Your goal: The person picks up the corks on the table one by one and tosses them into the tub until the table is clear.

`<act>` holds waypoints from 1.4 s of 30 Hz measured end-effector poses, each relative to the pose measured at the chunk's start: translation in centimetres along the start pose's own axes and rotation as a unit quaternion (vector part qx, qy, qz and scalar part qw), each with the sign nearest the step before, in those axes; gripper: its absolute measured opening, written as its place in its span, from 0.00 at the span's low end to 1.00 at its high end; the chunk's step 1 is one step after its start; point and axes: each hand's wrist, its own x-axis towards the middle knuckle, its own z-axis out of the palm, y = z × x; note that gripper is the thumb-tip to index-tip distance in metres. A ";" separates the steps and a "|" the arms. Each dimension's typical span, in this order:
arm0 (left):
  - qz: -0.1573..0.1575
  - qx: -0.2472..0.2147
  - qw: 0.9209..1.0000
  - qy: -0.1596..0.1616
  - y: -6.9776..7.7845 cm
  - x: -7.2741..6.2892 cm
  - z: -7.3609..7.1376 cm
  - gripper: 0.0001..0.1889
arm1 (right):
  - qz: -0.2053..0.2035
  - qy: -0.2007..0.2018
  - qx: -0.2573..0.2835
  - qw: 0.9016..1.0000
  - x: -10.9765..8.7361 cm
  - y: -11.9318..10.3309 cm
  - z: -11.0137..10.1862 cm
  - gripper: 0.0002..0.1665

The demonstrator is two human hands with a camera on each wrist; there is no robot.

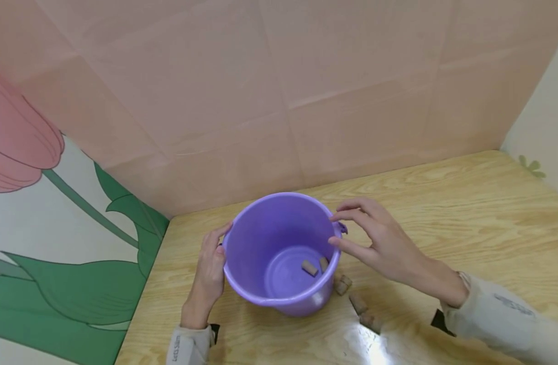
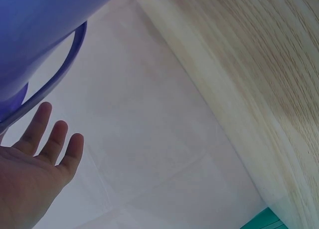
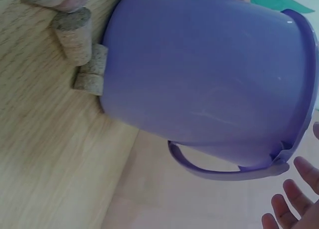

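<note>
A purple plastic bucket (image 1: 279, 300) stands upright on the wooden table. Two cork stoppers (image 1: 309, 267) lie inside on its floor. At the bucket's left side, my left hand (image 1: 209, 266) touches the rim with the index finger and thumb; its other fingers extend loosely below the handle (image 2: 65, 67) in the left wrist view. My right hand (image 1: 386, 243) is at the opposite side, fingers spread, with index fingertip and thumb tip right at the rim by the handle's lug (image 1: 342, 228). Nothing shows between those fingers.
Several more corks (image 1: 358, 304) lie on the table (image 1: 466, 218) just right of the bucket, some against its base (image 3: 94, 64). A pink-beige wall (image 1: 215, 101) rises directly behind the table, and a wall with a painted tulip (image 1: 19, 132) borders the left side.
</note>
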 end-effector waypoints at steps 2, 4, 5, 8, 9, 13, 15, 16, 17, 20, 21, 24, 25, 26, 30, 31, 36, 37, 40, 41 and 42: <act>0.000 0.002 1.000 -0.001 0.0 0.0 0.0 0.29 | 0.004 0.001 -0.005 1.000 -0.2 0.2 -0.1 0.21; -0.001 0.002 1.000 -0.002 0.0 0.0 0.0 0.30 | 0.007 0.001 -0.009 1.000 -0.3 0.5 -0.1 0.21; -0.001 0.003 1.000 -0.002 0.0 0.0 0.0 0.30 | 0.008 0.003 -0.011 1.000 -0.4 0.5 -0.2 0.21; -0.001 0.003 1.000 -0.003 0.1 0.0 0.0 0.30 | 0.008 0.009 -0.017 1.000 -0.6 0.8 -0.3 0.21; -0.003 0.003 1.000 -0.004 0.1 0.0 0.0 0.30 | 0.008 0.012 -0.019 1.000 -0.7 0.9 -0.4 0.21; -0.004 0.002 1.000 -0.005 0.1 0.1 0.0 0.30 | 0.011 0.016 -0.025 0.999 -1.1 1.4 -0.5 0.21; -0.004 0.000 1.000 -0.004 0.1 0.1 0.0 0.30 | 0.018 0.012 -0.032 0.999 -1.4 1.6 -0.6 0.21; -0.003 0.000 1.000 -0.003 0.1 0.1 0.0 0.30 | 0.022 0.010 -0.036 0.999 -1.6 1.7 -0.6 0.21; -0.002 0.000 1.000 -0.002 0.1 0.1 0.1 0.30 | 0.026 0.008 -0.039 0.999 -1.8 1.9 -0.5 0.21; -0.001 -0.001 1.000 0.000 0.1 0.1 0.0 0.30 | 0.038 -0.001 -0.048 0.998 -2.2 2.3 -0.5 0.22; 0.002 0.000 1.000 0.000 0.1 0.1 0.1 0.30 | 0.043 -0.005 -0.049 0.998 -2.3 2.4 -0.4 0.21; 0.004 0.002 1.000 0.000 0.1 0.1 0.1 0.29 | 0.061 -0.018 -0.054 0.996 -2.7 2.8 -0.3 0.20; 0.004 0.003 1.000 0.000 0.1 0.1 0.1 0.29 | 0.067 -0.024 -0.056 0.996 -2.9 2.8 -0.3 0.19; 0.005 0.004 1.000 0.000 0.1 0.1 0.1 0.28 | 0.074 -0.029 -0.058 0.995 -3.0 2.9 -0.2 0.18; 0.002 0.005 1.000 -0.001 0.1 0.1 0.1 0.29 | 0.091 -0.054 -0.067 0.992 -3.4 3.3 0.1 0.17; 0.000 0.005 1.000 -0.001 0.1 0.1 0.1 0.29 | 0.091 -0.057 -0.068 0.992 -3.5 3.3 0.2 0.17; -0.002 0.007 1.000 -0.001 0.3 0.1 0.1 0.29 | 0.083 -0.068 -0.081 0.991 -4.0 3.6 0.9 0.17; -0.003 0.007 1.000 -0.001 0.3 0.1 0.1 0.29 | 0.082 -0.070 -0.083 0.991 -4.1 3.6 1.0 0.17; -0.002 0.007 1.000 -0.002 0.3 0.1 0.2 0.29 | 0.084 -0.079 -0.092 0.989 -4.5 3.6 1.5 0.17; -0.002 0.007 1.000 -0.002 0.3 0.1 0.2 0.29 | 0.086 -0.084 -0.093 0.988 -4.6 3.6 1.6 0.17; -0.003 0.006 1.000 -0.003 0.3 0.1 0.2 0.29 | 0.088 -0.088 -0.096 0.988 -4.7 3.6 1.8 0.17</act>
